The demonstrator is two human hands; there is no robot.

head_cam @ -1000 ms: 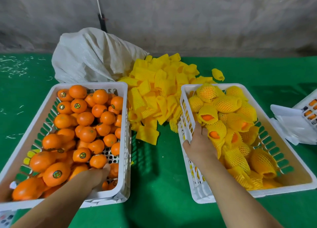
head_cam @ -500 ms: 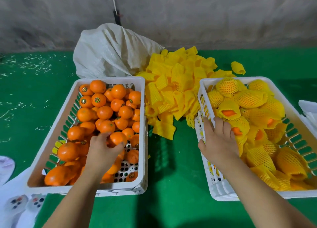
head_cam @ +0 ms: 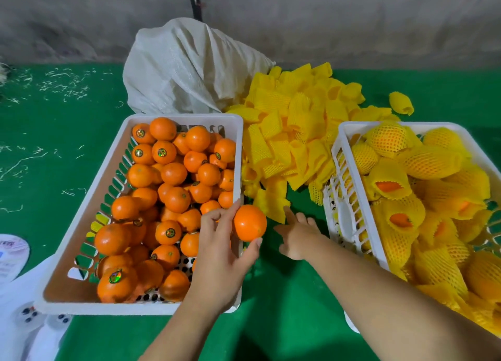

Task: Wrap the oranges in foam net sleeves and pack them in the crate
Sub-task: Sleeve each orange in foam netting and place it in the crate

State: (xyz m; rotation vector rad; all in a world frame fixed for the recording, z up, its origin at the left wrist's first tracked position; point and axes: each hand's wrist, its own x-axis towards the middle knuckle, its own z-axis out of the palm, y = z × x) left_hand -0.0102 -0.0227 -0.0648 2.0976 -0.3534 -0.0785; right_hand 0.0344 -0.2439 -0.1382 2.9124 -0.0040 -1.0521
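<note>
My left hand [head_cam: 222,241] holds one bare orange [head_cam: 250,222] between fingers and thumb, lifted just past the right rim of the left white crate [head_cam: 84,214]. That crate is full of bare oranges [head_cam: 173,173], several with stickers. My right hand [head_cam: 298,234] is open, its fingers stretched toward the near edge of the pile of yellow foam net sleeves [head_cam: 292,132]; its fingertip is at the closest sleeve [head_cam: 271,203]. The right white crate [head_cam: 344,198] holds wrapped oranges [head_cam: 428,162] in yellow sleeves.
A white woven sack [head_cam: 189,70] lies behind the left crate against a grey wall. One loose sleeve [head_cam: 401,103] sits apart at the back right. Green matting [head_cam: 54,143] covers the surface. White packaging [head_cam: 16,293] lies at the lower left.
My left hand has lifted an orange out of the left crate and moved it right. My right hand has left the right crate's rim and reached toward the sleeve pile.
</note>
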